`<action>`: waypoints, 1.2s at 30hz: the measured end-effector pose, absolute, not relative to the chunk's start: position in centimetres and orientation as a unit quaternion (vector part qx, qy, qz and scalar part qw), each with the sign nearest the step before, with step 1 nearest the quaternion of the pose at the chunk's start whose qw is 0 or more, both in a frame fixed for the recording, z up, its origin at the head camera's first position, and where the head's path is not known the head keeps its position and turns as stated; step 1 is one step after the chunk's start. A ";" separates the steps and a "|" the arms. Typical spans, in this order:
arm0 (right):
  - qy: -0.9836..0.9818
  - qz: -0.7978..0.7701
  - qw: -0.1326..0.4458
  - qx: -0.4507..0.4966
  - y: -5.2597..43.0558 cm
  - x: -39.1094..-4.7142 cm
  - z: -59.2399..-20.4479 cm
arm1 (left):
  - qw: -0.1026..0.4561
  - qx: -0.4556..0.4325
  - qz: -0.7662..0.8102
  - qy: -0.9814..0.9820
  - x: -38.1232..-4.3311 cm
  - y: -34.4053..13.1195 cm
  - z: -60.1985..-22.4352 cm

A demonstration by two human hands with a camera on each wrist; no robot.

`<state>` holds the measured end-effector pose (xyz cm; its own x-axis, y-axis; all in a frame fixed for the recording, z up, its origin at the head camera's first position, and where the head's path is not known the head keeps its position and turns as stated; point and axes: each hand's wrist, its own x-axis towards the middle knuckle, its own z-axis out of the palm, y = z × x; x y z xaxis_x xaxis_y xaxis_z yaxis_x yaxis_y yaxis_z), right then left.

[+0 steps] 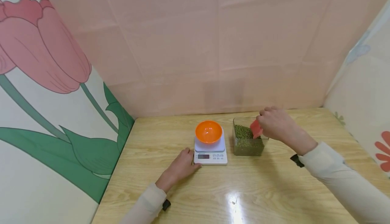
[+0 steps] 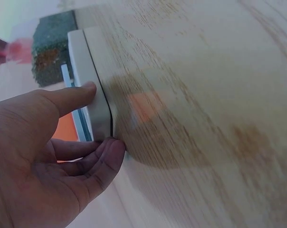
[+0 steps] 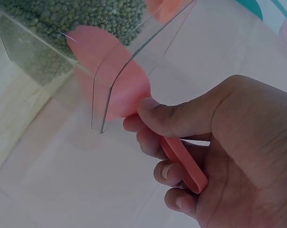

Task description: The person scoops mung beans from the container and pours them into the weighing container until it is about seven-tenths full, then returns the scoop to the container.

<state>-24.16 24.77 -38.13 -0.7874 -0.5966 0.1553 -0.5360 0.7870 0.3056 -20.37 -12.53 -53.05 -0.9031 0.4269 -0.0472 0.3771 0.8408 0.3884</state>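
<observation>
A white digital kitchen scale (image 1: 199,147) stands on the table with an orange bowl (image 1: 208,132) on its platform. My left hand (image 1: 182,165) holds the scale's near left corner, thumb (image 2: 79,99) on the front side and curled fingers at the left side. To the right, a clear rectangular container (image 1: 248,149) holds green mung beans (image 1: 243,132). My right hand (image 1: 278,125) grips the handle of a pinkish-red scoop (image 3: 117,71), its thumb near the base of the blade. The scoop tilts down into the container, its tip at the beans.
The wood-grain table (image 1: 170,136) meets a pink cloth backdrop (image 1: 170,81) behind the scale and container. A panel with a painted tulip (image 1: 45,47) borders the left side, and a flowered panel (image 1: 362,92) borders the right.
</observation>
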 end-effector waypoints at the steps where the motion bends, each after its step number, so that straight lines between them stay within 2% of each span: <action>1: -0.938 -0.121 0.121 0.300 24.8 -24.2 -38.2 | 0.067 0.209 0.187 0.957 -20.4 -12.5 -53.0; 36: -0.937 -0.049 0.139 0.316 26.2 -25.4 -41.8 | 0.079 0.210 0.217 0.950 -20.3 -12.5 -52.9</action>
<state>-25.36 26.18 -41.76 -0.7616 -0.6056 0.2306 -0.5784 0.7957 0.1797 -20.32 -12.51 -52.93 -0.8990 0.4340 -0.0590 0.3653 0.8173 0.4455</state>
